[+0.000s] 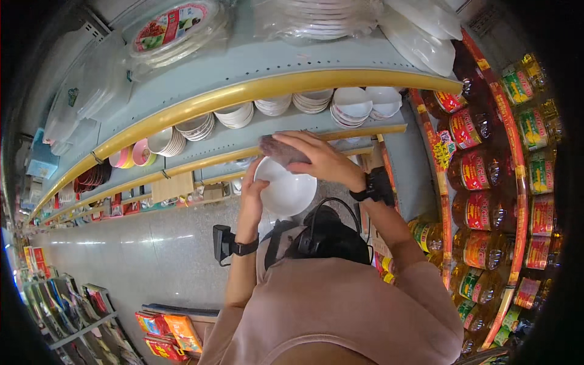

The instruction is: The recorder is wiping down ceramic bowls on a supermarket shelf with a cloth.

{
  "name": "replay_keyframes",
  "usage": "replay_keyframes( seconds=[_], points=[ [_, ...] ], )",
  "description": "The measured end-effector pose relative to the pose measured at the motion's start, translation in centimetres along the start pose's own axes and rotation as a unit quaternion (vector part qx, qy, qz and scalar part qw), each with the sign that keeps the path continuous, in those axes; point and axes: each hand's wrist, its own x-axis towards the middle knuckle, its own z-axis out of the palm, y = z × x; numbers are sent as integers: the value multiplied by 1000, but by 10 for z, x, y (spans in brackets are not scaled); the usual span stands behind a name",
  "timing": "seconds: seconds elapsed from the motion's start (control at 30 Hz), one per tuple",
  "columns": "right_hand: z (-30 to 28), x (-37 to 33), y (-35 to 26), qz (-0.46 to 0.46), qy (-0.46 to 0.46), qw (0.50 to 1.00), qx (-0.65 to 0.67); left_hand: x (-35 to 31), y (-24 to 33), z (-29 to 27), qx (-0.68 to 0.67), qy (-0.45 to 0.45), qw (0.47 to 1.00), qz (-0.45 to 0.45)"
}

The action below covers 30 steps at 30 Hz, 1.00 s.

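**Desk:** What have the hands got right now?

**Operator:** From my feed, the left hand (252,193) is clasped on the near-left rim of a white bowl (287,190), fingers curled over the edge, tilting the hollow up toward the camera. I judge it's held that way so the inside faces the other hand. The right hand (322,159) is closed flat over a greyish-purple cloth (281,151), pressing it onto the bowl's far rim.

**Desk:** Where does the bowl sit relative to that hold?

**Operator:** Between the two hands, raised off the shelf, just in front of the yellow-edged shelf (243,91). Beyond the right hand's knuckles are stacks of white bowls (353,104); farther left of the left-hand hold, stacked white plates (194,128) and pink dishes (132,156).

**Desk:** Anything on the wrists?

**Operator:** A black strapped device on each wrist; the cloth's exact fabric I can't tell, the fisheye blurs it. Right of the right forearm stand bottles of cooking oil (480,213).
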Motion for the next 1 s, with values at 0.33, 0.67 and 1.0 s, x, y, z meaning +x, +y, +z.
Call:
replay_keyframes(
  seconds=[0.33,0.67,1.0],
  points=[
    [63,-3,7,163,1,984,-74,1,-22,-25,-2,61,998,19],
    [51,-26,14,359,85,903,220,-2,-20,-55,-62,152,981,100],
    [36,-15,35,366,117,699,603,-36,12,-38,-117,41,992,-25]
  ],
)
